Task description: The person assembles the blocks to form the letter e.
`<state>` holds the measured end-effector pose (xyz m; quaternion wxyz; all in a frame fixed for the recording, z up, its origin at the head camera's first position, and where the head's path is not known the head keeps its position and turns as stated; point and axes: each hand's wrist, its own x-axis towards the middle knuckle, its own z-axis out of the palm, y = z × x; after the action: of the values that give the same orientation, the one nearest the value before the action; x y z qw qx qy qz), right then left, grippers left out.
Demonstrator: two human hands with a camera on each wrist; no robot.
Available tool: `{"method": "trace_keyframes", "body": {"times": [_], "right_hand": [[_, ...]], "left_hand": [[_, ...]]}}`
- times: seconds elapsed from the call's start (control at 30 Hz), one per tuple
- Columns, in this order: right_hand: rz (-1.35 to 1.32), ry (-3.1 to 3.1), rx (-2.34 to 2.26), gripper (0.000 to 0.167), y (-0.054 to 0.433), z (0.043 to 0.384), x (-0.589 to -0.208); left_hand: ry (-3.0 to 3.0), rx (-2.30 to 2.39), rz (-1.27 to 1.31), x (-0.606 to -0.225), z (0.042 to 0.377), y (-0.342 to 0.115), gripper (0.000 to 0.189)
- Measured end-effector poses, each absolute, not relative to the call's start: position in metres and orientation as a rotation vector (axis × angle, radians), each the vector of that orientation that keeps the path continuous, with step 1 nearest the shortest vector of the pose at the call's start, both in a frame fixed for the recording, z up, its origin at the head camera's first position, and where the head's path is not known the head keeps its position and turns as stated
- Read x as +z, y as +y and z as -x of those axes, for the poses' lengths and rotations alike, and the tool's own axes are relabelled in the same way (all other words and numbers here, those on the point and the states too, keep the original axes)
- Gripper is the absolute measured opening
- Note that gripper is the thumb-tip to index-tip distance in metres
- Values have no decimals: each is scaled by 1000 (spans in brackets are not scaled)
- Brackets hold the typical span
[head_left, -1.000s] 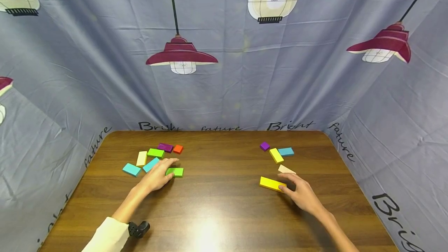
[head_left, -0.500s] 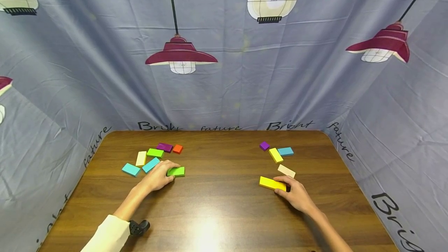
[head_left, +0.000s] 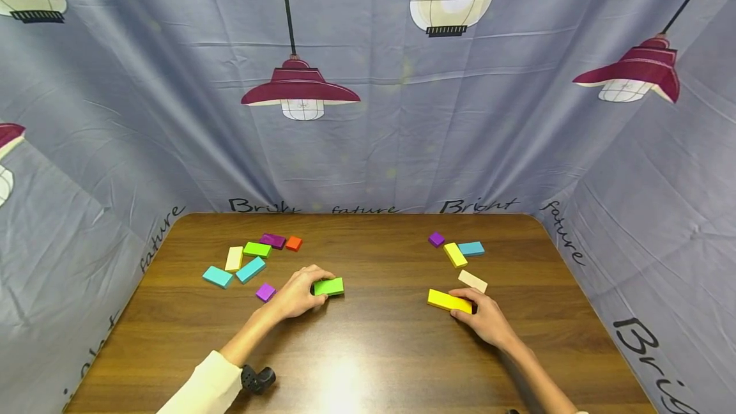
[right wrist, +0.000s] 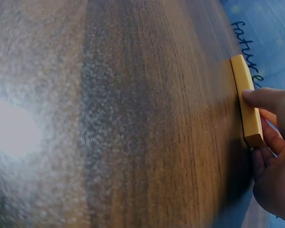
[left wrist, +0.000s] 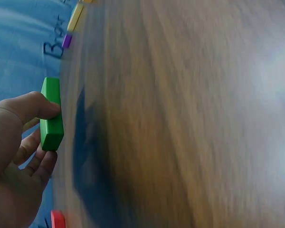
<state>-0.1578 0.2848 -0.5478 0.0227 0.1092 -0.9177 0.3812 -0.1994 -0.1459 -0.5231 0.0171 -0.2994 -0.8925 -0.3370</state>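
My left hand (head_left: 299, 292) pinches a green block (head_left: 329, 287) between thumb and fingers, left of the table's middle. In the left wrist view the thumb presses one face of the green block (left wrist: 51, 126), and its shadow falls on the wood apart from it. On the right side, my right hand (head_left: 487, 319) grips one end of a long yellow block (head_left: 445, 300). The right wrist view has the thumb across the face of the yellow block (right wrist: 247, 109), which lies low against the tabletop. A cream block (head_left: 473, 281) lies just behind the right hand.
Left group on the wooden table (head_left: 368, 254): two blue blocks (head_left: 250, 269), a cream block (head_left: 234, 259), another green block (head_left: 257, 250), purple blocks (head_left: 266, 292) and a red block (head_left: 294, 243). Back right: purple (head_left: 436, 239), yellow (head_left: 455, 255) and blue blocks (head_left: 471, 248). A printed curtain (head_left: 368, 145) surrounds the table.
My left hand has carried the green block rightward from the left group, uncovering a small purple block. The right hand has closed its grip on the long yellow block, which stays in place.
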Motion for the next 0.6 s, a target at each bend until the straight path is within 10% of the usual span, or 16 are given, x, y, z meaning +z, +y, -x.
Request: {"method": "trace_keyframes", "body": {"times": [0.6], "right_hand": [[-381, -2806, 1179, 33, 285, 158, -550]], "left_hand": [[-2711, -1207, 986, -544, 220, -111, 37]]}}
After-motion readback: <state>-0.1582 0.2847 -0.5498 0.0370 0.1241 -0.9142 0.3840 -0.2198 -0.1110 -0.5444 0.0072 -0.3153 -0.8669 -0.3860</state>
